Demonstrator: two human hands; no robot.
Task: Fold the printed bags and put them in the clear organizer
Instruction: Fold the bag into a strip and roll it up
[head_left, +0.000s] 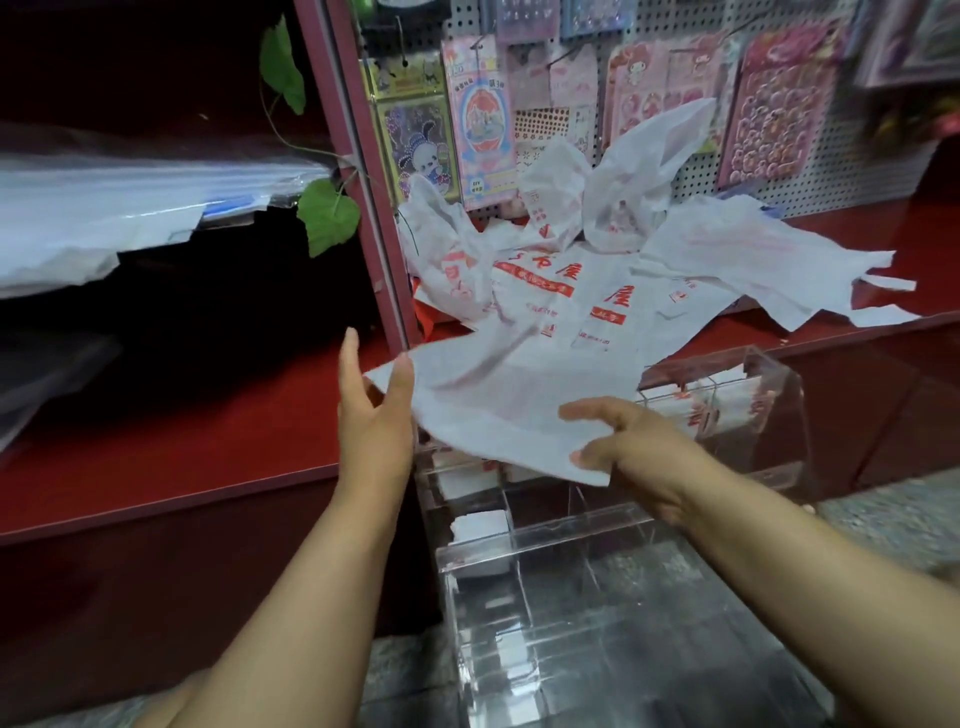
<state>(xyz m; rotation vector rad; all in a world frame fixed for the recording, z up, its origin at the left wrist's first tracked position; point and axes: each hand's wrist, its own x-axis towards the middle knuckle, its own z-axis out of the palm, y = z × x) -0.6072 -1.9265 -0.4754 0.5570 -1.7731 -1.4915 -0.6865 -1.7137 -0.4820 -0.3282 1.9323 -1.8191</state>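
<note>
One white printed bag (498, 395) was held up in the middle of the frame, just above the clear organizer (597, 561); it was still wide and flat, so I think its folding had only just begun. The left hand (371, 410) pinched the bag's left corner with its thumb on top, its other fingers reaching up behind the sheet; the right hand (623, 441) pinched the near edge at the lower right, thumb under and fingers curled over the top.

The organizer filled the lower middle and right of the frame; a few small white folded bags (480, 525) already sat in its compartments on the left side, and more stood in the slots at its far right end (722, 405); several compartments near the bottom looked bare, though the clear walls made that hard to tell.

Behind the held bag, a big messy pile of loose bags (597, 260) lay on the red shelf (182, 457) in the upper middle and right; so some work was done, but I think most was left.

Sticker packs (483, 140) hung on a pegboard at the top; green leaves (327, 215) hung at the upper left.
</note>
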